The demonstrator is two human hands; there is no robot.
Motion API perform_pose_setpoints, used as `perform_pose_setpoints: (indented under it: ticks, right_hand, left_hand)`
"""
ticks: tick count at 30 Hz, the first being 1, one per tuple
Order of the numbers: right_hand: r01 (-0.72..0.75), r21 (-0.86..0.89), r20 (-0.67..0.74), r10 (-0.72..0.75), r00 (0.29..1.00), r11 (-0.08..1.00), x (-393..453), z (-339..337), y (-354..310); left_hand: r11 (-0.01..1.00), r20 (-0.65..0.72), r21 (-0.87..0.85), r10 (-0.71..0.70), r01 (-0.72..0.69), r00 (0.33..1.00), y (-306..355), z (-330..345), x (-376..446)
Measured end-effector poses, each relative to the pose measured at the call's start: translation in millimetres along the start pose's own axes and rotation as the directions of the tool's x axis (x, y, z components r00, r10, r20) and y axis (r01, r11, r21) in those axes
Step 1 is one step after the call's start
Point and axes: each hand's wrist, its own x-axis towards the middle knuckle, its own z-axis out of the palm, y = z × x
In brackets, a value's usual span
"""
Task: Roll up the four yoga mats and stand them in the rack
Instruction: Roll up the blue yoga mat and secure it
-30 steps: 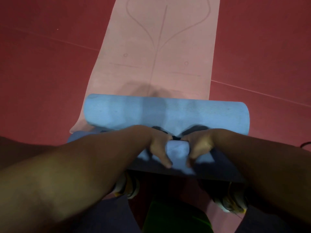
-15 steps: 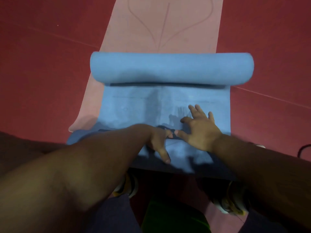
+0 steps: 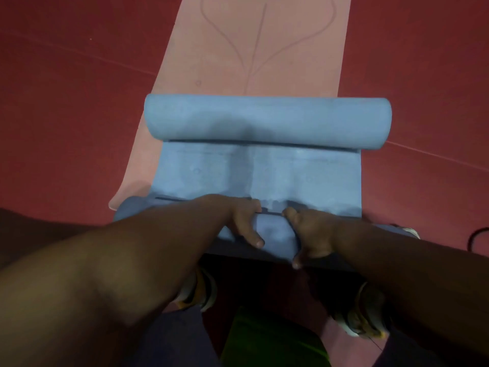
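A blue yoga mat point(image 3: 267, 173) lies on top of a flat pink mat point(image 3: 254, 49) with a line drawing on it. The blue mat's far part is a thick roll point(image 3: 267, 120) lying crosswise. A flat stretch runs from the roll back to me. At the near end the blue mat curls into a small fold. My left hand point(image 3: 246, 221) and my right hand point(image 3: 312, 234) sit side by side on this fold, fingers curled over it and thumbs pointing toward me.
Red floor point(image 3: 66, 115) spreads on both sides of the mats. A black cable point(image 3: 476, 237) loops at the right edge. My two shoes point(image 3: 197, 290) point(image 3: 365, 313) stand just behind the blue mat's near end, with something green point(image 3: 272, 340) between them.
The thick blue roll has rolled away from me, leaving a flat stretch. My right hand lay flat on the mat half a second ago and now grips the near fold again beside the left.
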Motion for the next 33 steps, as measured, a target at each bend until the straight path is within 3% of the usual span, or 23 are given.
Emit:
perform_pose_setpoints:
  ticks: [2,4,8,11,13,16,22,24,26,29,33]
  right_hand:
    - [-0.006,-0.028,-0.014,0.006,1.000,1.000,1,5,1]
    - [-0.015,-0.052,-0.075,0.011,0.997,0.999,1,11,1]
    - [-0.087,-0.114,-0.213,0.061,0.975,0.990,5,21,3]
    - [-0.148,-0.162,-0.298,0.095,0.950,0.976,4,28,4]
    - [-0.157,-0.140,-0.298,0.110,0.948,0.978,5,36,6]
    - [-0.172,-0.133,-0.297,0.126,0.946,0.976,12,40,8]
    - [-0.154,0.035,-0.204,0.158,0.966,0.987,24,15,20]
    - [-0.178,0.051,-0.139,0.184,0.973,0.983,27,3,20]
    - [-0.218,-0.030,-0.114,0.213,0.970,0.976,29,-8,18]
    - [-0.204,-0.111,-0.149,0.187,0.971,0.973,36,-9,16]
    - [-0.173,-0.030,-0.209,0.163,0.964,0.984,37,8,19]
  left_hand:
    - [0.980,-0.040,0.201,0.000,0.008,0.999,0,4,-1]
    - [0.961,-0.080,0.274,-0.003,0.025,0.997,2,10,-1]
    - [0.978,-0.152,0.209,0.021,0.011,0.988,1,15,4]
    - [0.998,-0.075,0.062,0.022,-0.018,0.997,-10,1,12]
    - [0.999,-0.049,0.005,0.043,-0.043,0.998,-15,-3,20]
    - [0.996,-0.067,0.075,0.057,-0.052,0.996,-17,1,27]
    - [0.983,-0.351,0.182,0.095,-0.032,0.931,-25,-2,24]
    - [0.975,-0.291,0.211,0.130,-0.069,0.948,-24,5,25]
    - [0.955,-0.226,0.297,0.086,-0.016,0.970,-18,14,24]
    - [0.926,-0.237,0.364,-0.007,0.095,0.972,-12,21,31]
    - [0.941,-0.269,0.319,-0.022,0.111,0.963,-15,11,45]
